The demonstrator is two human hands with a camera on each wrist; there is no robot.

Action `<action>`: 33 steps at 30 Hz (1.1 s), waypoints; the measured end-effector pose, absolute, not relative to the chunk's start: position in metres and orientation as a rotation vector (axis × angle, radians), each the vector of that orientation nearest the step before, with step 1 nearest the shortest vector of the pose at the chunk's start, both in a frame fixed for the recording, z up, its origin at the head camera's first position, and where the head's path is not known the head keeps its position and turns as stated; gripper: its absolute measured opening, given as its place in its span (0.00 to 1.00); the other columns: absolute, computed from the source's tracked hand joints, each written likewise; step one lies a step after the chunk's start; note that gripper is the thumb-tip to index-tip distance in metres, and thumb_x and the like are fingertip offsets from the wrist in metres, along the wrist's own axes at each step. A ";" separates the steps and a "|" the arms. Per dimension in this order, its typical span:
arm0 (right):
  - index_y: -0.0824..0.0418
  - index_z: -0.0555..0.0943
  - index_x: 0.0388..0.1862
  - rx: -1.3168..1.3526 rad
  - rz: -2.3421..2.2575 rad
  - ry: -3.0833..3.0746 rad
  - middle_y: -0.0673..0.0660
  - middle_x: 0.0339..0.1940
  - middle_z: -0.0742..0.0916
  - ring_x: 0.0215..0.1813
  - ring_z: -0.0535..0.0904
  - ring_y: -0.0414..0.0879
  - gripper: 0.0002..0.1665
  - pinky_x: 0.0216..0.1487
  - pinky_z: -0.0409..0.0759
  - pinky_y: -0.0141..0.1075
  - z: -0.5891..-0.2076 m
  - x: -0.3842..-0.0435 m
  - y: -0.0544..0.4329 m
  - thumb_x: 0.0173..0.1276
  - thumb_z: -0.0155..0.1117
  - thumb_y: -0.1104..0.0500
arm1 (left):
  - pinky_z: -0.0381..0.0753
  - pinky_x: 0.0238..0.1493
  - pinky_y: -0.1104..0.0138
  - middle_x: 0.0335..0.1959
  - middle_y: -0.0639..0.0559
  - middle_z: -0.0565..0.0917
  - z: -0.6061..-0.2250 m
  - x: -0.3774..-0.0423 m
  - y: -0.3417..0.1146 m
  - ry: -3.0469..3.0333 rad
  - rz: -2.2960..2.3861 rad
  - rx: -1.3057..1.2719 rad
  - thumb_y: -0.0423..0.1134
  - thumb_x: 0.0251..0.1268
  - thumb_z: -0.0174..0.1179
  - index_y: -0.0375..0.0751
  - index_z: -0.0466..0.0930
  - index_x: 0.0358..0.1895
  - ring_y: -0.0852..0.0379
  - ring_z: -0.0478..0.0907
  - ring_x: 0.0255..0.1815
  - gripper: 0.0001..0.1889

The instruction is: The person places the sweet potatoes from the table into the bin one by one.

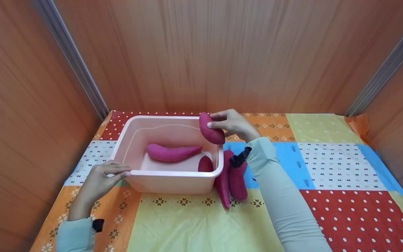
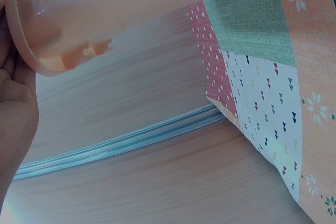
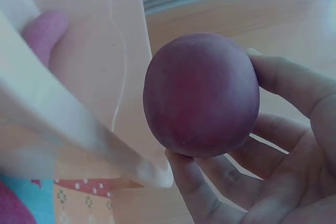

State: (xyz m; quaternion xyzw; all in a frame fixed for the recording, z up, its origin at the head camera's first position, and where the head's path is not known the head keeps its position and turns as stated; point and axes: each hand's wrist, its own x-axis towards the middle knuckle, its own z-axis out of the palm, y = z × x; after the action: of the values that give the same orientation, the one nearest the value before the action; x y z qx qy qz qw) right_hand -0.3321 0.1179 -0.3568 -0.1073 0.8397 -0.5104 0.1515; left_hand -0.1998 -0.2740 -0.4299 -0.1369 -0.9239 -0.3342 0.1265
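Observation:
My right hand (image 1: 234,124) grips a purple-red sweet potato (image 1: 211,129) over the back right corner of a pale pink plastic tub (image 1: 173,174). In the right wrist view the rounded end of this sweet potato (image 3: 202,95) faces the camera, with fingers and thumb around its sides. My left hand (image 1: 101,180) pinches the tub's front left rim between thumb and fingers; the left wrist view shows that hand (image 2: 16,93) at the rim. Inside the tub lies a long curved sweet potato (image 1: 173,153), and a darker one (image 1: 205,164) sits partly hidden behind the front wall.
Against the tub's right side, two more sweet potatoes, a slender one (image 1: 223,185) and a thicker one (image 1: 238,182), lie on the patchwork-print cloth (image 1: 201,224). Wood-grain panels (image 1: 222,56) with metal corner strips (image 1: 79,63) enclose the table at the back and sides.

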 end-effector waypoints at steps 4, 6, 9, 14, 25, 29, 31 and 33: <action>0.55 0.76 0.64 -0.308 -1.457 2.407 0.57 0.58 0.81 0.56 0.78 0.54 0.33 0.49 0.84 0.45 -0.358 -0.334 0.114 0.60 0.71 0.50 | 0.84 0.50 0.60 0.40 0.53 0.88 -0.429 -0.199 -0.274 -2.699 -0.998 -0.382 0.34 0.55 0.69 0.45 0.88 0.44 0.67 0.79 0.44 0.12; 0.55 0.76 0.64 -0.299 -1.455 2.404 0.57 0.57 0.81 0.56 0.78 0.54 0.33 0.49 0.84 0.45 -0.358 -0.334 0.112 0.60 0.71 0.50 | 0.83 0.51 0.57 0.41 0.53 0.88 -0.429 -0.199 -0.273 -2.704 -1.013 -0.377 0.34 0.55 0.69 0.45 0.88 0.44 0.65 0.79 0.45 0.12; 0.55 0.76 0.64 -0.298 -1.447 2.404 0.57 0.57 0.81 0.55 0.78 0.54 0.33 0.49 0.84 0.44 -0.358 -0.335 0.110 0.61 0.71 0.50 | 0.82 0.52 0.55 0.42 0.52 0.88 -0.429 -0.199 -0.273 -2.714 -1.036 -0.367 0.34 0.56 0.68 0.45 0.88 0.45 0.59 0.81 0.47 0.12; 0.56 0.76 0.64 -0.315 -1.439 2.403 0.57 0.56 0.81 0.55 0.79 0.54 0.32 0.49 0.85 0.44 -0.357 -0.336 0.105 0.60 0.72 0.51 | 0.81 0.53 0.51 0.43 0.49 0.88 -0.428 -0.198 -0.273 -2.727 -1.084 -0.351 0.34 0.57 0.68 0.44 0.87 0.46 0.48 0.81 0.50 0.13; 0.55 0.77 0.62 -0.315 -1.403 2.425 0.57 0.55 0.82 0.53 0.80 0.53 0.30 0.48 0.85 0.43 -0.353 -0.340 0.095 0.61 0.71 0.51 | 0.79 0.45 0.79 0.38 0.52 0.89 -0.429 -0.199 -0.274 -2.670 -1.008 -0.415 0.32 0.53 0.70 0.43 0.89 0.42 0.69 0.79 0.42 0.11; 0.55 0.77 0.62 -0.304 -1.380 2.423 0.57 0.55 0.82 0.53 0.79 0.53 0.30 0.48 0.85 0.43 -0.354 -0.341 0.092 0.61 0.70 0.52 | 0.84 0.47 0.68 0.39 0.52 0.89 -0.429 -0.199 -0.274 -2.686 -1.015 -0.398 0.33 0.54 0.69 0.44 0.88 0.43 0.67 0.79 0.43 0.12; 0.56 0.77 0.62 -0.304 -1.375 2.416 0.57 0.56 0.82 0.53 0.79 0.52 0.29 0.48 0.85 0.43 -0.354 -0.342 0.090 0.62 0.70 0.52 | 0.85 0.48 0.61 0.39 0.52 0.88 -0.429 -0.199 -0.274 -2.699 -1.023 -0.385 0.33 0.55 0.69 0.44 0.88 0.44 0.64 0.80 0.44 0.12; 0.56 0.77 0.63 -0.306 -1.372 2.413 0.57 0.56 0.82 0.53 0.79 0.52 0.29 0.48 0.85 0.43 -0.354 -0.342 0.088 0.63 0.69 0.52 | 0.84 0.49 0.56 0.40 0.52 0.88 -0.429 -0.199 -0.273 -2.706 -1.033 -0.374 0.33 0.55 0.69 0.44 0.88 0.44 0.63 0.80 0.44 0.12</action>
State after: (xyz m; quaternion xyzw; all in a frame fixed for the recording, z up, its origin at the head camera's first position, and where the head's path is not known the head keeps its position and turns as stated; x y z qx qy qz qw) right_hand -0.3424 0.0881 -0.3541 -0.1080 0.8510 -0.4838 0.1735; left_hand -0.1986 -0.2731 -0.4293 -0.1272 -0.9209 -0.3516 0.1104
